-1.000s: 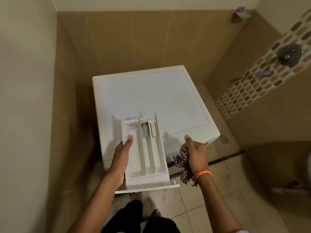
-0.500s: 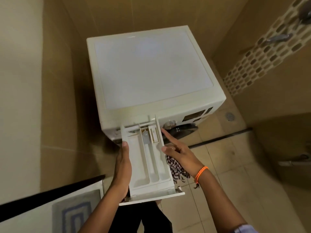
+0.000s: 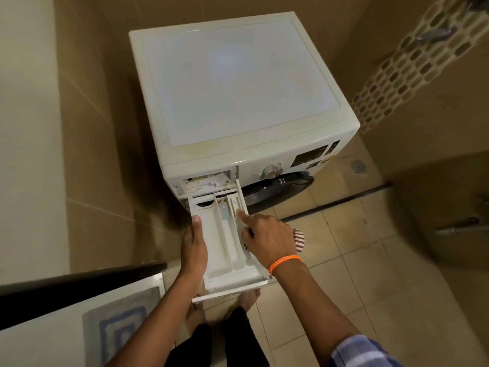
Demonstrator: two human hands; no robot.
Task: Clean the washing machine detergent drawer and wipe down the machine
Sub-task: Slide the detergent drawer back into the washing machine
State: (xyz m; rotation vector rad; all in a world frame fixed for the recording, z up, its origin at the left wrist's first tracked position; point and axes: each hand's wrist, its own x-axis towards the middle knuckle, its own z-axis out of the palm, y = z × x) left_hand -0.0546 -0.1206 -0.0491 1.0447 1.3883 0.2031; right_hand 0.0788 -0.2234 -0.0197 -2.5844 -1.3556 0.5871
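Detergent drawer (image 3: 225,250) sits out of its slot, back end just at the open housing (image 3: 205,182) on the washing machine (image 3: 238,83), front panel toward you.

Your left hand (image 3: 194,250) grips the drawer's left wall, thumb on the rim, fingers curled underneath. This hand looks to carry most of the weight.

Your right hand (image 3: 267,241) has the index finger extended to the rear right compartment, near the small insert there. The remaining fingers curl around a striped cloth (image 3: 299,239), which shows only behind the hand; how firmly it is pinned, cannot tell.

Risks from here:
- One-sided support. Press down with the index finger and the drawer may tip off the left hand and fall to the tiled floor (image 3: 344,247). Your bare feet (image 3: 250,298) are right below it.
- Residue or water inside could spill toward your legs if the front dips.
- The cloth is only loosely bunched, by the look of it; straightening more fingers would likely drop it.
- Prying the insert one-fingered could snap a plastic clip.
- Dial (image 3: 272,169) and door (image 3: 277,189) sit just right of the slot; a swinging drawer corner could knock them.
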